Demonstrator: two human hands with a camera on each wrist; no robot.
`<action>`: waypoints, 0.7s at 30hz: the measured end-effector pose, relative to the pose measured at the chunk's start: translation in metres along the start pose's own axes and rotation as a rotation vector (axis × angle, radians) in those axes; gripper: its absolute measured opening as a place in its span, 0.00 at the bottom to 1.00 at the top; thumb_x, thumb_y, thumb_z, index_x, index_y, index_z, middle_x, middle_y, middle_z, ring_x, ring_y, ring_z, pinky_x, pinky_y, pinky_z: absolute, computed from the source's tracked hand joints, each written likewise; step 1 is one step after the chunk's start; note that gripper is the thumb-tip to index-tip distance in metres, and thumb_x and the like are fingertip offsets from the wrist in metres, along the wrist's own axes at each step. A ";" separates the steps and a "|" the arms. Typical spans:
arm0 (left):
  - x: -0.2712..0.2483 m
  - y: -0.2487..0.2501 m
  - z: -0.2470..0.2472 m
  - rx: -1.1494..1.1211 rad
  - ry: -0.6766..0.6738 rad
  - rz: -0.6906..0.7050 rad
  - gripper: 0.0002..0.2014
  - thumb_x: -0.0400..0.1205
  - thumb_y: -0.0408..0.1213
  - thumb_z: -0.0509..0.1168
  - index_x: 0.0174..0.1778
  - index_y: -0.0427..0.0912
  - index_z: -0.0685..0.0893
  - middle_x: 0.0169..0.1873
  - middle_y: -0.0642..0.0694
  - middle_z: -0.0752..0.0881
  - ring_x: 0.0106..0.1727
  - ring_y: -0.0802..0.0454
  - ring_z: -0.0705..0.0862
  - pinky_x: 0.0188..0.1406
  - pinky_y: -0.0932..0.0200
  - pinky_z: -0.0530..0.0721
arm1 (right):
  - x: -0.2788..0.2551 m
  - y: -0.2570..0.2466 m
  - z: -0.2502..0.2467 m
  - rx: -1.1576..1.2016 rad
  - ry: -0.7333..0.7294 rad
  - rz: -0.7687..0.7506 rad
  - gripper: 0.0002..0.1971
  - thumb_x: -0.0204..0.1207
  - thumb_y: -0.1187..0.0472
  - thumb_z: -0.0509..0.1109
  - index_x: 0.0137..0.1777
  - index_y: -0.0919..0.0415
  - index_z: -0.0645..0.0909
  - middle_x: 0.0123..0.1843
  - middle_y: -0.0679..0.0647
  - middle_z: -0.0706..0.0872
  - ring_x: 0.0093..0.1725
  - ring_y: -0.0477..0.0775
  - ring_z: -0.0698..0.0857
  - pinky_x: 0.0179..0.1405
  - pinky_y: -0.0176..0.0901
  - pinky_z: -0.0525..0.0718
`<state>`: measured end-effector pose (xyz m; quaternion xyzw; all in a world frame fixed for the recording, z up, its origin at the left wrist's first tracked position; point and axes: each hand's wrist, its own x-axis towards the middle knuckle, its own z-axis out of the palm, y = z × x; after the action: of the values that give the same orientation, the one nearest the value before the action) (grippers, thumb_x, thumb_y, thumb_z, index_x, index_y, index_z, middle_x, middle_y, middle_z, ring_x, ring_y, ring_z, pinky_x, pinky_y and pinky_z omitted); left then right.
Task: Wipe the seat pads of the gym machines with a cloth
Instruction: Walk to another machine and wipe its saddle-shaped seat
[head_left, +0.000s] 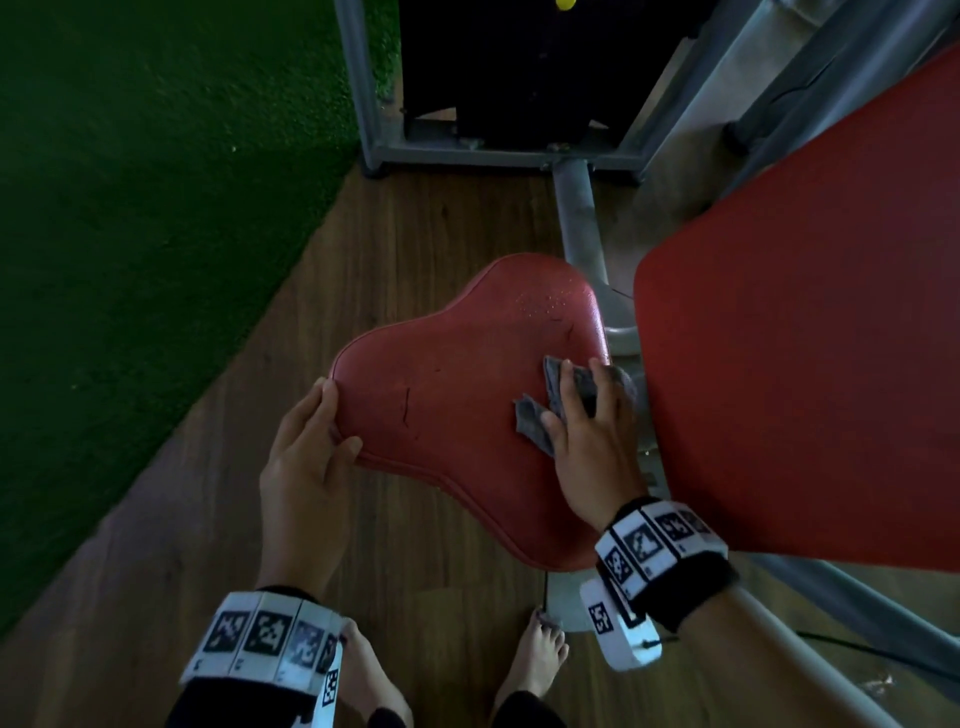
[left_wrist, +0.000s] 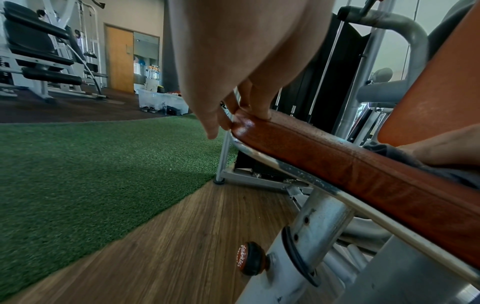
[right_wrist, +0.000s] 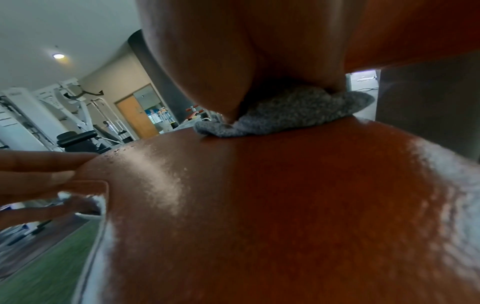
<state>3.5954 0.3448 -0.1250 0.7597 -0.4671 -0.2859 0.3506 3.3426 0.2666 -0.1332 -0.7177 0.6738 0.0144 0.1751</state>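
A person's right hand (head_left: 592, 431) presses a grey cloth (head_left: 563, 397) flat-fingered onto the right side of a red seat pad (head_left: 457, 405), while the left hand (head_left: 306, 457) takes the pad's left edge in its grip. Droplets at the far end suggest the wiping is only partly done.

We wear black cuffs (head_left: 680, 592) banded with white tag blocks (head_left: 265, 636) on both wrists; our feet (head_left: 537, 660) are bare.
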 end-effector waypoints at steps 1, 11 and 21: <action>0.000 0.000 0.000 0.001 0.000 -0.001 0.29 0.81 0.26 0.67 0.79 0.44 0.70 0.76 0.55 0.70 0.76 0.61 0.69 0.69 0.76 0.68 | 0.002 0.000 0.000 0.020 -0.042 0.019 0.30 0.85 0.45 0.50 0.85 0.51 0.51 0.86 0.57 0.44 0.83 0.66 0.48 0.79 0.68 0.54; 0.000 0.000 0.000 -0.012 -0.010 -0.003 0.30 0.81 0.28 0.68 0.79 0.44 0.70 0.75 0.59 0.69 0.75 0.60 0.72 0.71 0.62 0.72 | 0.048 -0.001 -0.012 0.168 -0.096 0.098 0.29 0.87 0.47 0.49 0.85 0.50 0.47 0.86 0.56 0.39 0.85 0.63 0.42 0.81 0.65 0.53; 0.001 -0.005 0.000 0.013 -0.008 0.028 0.30 0.81 0.29 0.68 0.79 0.45 0.70 0.74 0.61 0.69 0.75 0.58 0.72 0.71 0.58 0.73 | 0.069 -0.004 -0.009 0.159 -0.105 0.093 0.31 0.86 0.45 0.48 0.85 0.49 0.42 0.86 0.56 0.37 0.84 0.64 0.39 0.81 0.69 0.50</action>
<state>3.5983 0.3460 -0.1289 0.7542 -0.4810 -0.2811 0.3476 3.3505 0.1983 -0.1412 -0.6677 0.6954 0.0069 0.2657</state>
